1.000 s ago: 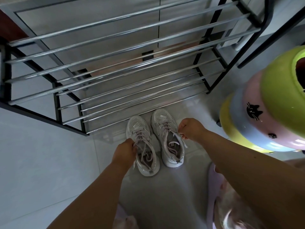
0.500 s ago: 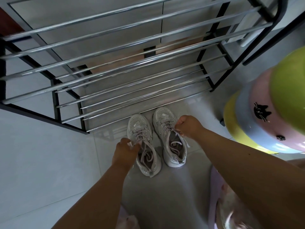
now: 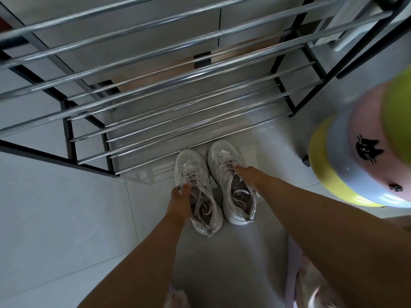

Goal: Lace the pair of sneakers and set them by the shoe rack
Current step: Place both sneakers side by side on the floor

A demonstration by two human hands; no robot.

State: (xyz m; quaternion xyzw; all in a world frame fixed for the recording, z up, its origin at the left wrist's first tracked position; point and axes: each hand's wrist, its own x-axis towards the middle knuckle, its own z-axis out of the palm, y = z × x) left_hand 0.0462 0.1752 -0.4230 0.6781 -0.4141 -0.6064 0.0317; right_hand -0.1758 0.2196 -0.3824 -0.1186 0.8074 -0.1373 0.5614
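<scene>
Two pale glittery sneakers with pinkish laces stand side by side on the floor, toes just in front of the bottom rails of the shoe rack [image 3: 155, 101]. My left hand [image 3: 180, 203] grips the left sneaker [image 3: 191, 167] at its tongue and laces. My right hand [image 3: 249, 177] holds the right sneaker [image 3: 224, 156] at its collar, fingers reaching in over the laces. Loose lace ends lie coiled inside both shoe openings.
The rack has a black frame and chrome rails on several tiers. To the right stands a stack of coloured round stools [image 3: 360, 156], yellow, blue, pink and green, with cat faces. Light floor tiles [image 3: 55, 207] spread to the left. Pink fabric shows at the bottom edge.
Both hands have gone down onto the sneakers. The shoes sit slightly nearer the rack's bottom rails. The right hand shifted from pinching a lace to holding the shoe's collar.
</scene>
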